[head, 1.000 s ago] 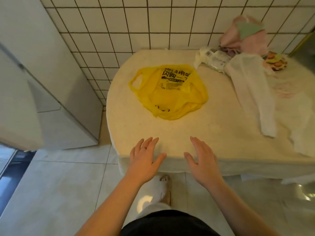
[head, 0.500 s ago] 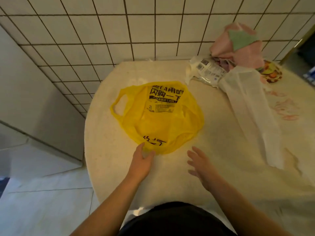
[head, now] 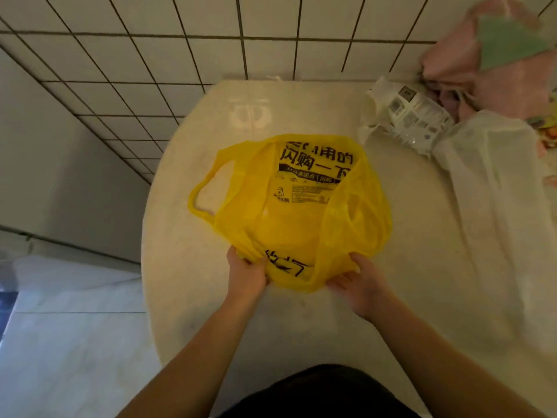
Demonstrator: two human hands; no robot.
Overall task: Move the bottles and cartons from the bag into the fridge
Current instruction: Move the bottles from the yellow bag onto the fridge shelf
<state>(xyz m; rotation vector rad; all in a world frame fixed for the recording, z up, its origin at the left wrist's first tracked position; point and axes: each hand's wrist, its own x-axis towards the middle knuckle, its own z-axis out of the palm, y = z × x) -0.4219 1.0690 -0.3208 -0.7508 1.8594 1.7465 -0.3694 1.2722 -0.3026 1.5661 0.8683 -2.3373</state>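
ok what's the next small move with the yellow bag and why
Probably spread the plastic apart to open it: the left hand and right hand both grip the near edge of the yellow plastic bag, whose contents are hidden.

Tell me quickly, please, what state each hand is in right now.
Left hand: closed, gripping the yellow bag at its near edge.
Right hand: closed, pinching the same bag's near edge.
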